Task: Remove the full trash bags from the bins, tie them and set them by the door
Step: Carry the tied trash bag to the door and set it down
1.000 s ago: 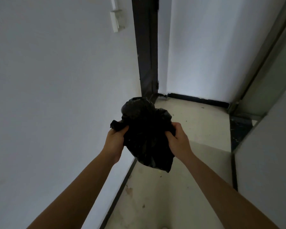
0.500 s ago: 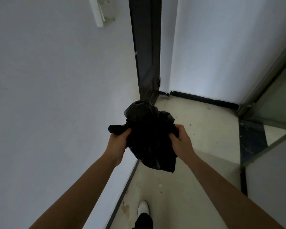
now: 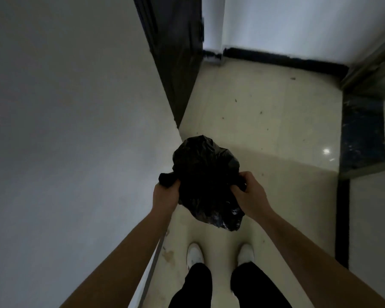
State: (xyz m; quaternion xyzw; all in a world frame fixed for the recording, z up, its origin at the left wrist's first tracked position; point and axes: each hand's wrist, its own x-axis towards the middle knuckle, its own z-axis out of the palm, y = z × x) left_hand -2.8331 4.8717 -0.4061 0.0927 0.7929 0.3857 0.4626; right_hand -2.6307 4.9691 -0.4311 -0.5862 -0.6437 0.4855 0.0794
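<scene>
Now the left hand [image 3: 166, 197] and right hand [image 3: 249, 196] each grip an ear of the soft, light black trash bag [image 3: 206, 181]; hold it there.

Left forearm [image 3: 133, 252] and right forearm [image 3: 298, 252] bare. Black trousers [image 3: 198, 285]; white round-toed shoes [image 3: 195, 254] just beyond the trouser hems.

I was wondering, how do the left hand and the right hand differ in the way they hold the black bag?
The left hand grips a bunched tail of the bag that sticks out past its fingers; the right hand hides most of its bunch in its fist. The left hand is beside the wall; the right hand is over open floor. Both grip opposite sides of the bag at a similar height.
</scene>
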